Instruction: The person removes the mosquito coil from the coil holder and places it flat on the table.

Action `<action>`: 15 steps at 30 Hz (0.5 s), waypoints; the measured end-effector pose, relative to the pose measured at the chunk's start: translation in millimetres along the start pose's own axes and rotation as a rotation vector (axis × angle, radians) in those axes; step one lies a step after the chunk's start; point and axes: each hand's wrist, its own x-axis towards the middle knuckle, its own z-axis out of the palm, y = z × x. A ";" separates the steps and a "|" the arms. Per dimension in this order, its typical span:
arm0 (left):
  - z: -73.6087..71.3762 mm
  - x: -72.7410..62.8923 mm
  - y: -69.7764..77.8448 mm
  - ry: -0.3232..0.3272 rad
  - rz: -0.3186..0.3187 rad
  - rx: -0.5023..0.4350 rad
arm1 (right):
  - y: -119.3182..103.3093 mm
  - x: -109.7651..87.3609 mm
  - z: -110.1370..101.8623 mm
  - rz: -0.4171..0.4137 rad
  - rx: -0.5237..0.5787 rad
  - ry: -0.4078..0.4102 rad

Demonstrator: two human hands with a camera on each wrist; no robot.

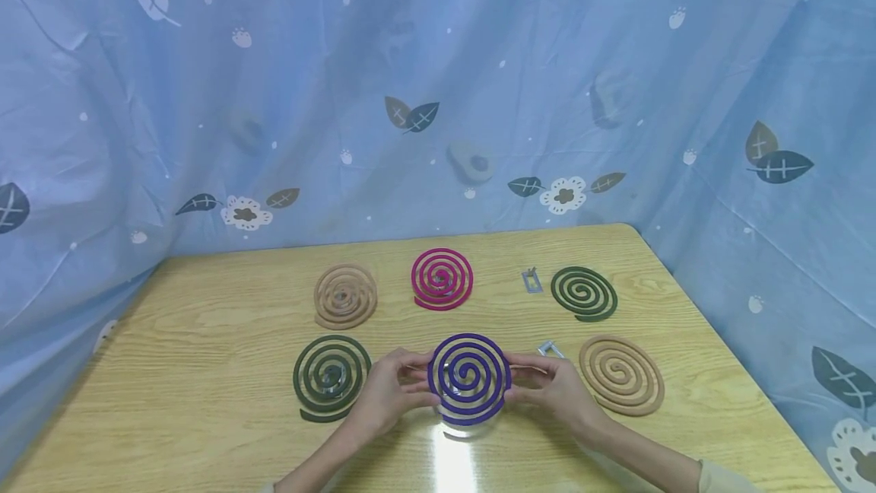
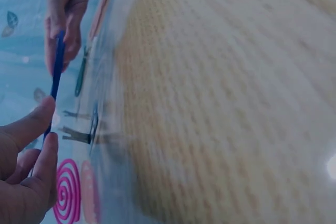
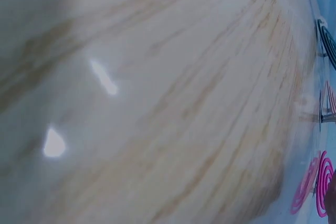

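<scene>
Between both hands a purple mosquito coil (image 1: 468, 373) is held by its opposite edges. My left hand (image 1: 393, 395) pinches its left rim between thumb and fingers, and my right hand (image 1: 553, 395) pinches the right rim. Through the coil's gaps a small metal stand shows on the table below. The left wrist view catches the coil (image 2: 58, 66) edge-on, apart from the upright prongs of the metal stand (image 2: 79, 136). In the right wrist view the held coil cannot be made out.
A pink coil (image 1: 442, 275), a tan coil (image 1: 344, 296) and a dark green coil (image 1: 333, 376) sit on metal stands. To the right lie another green coil (image 1: 582, 292) and tan coil (image 1: 618, 370). Two bare metal stands (image 1: 531, 281) are near them. A patterned curtain (image 1: 438, 82) surrounds the wooden table (image 1: 171, 371).
</scene>
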 end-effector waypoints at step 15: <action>1.4 0.5 -2.8 -0.006 0.019 -0.011 | 5.7 2.0 -4.3 -0.008 0.084 -0.075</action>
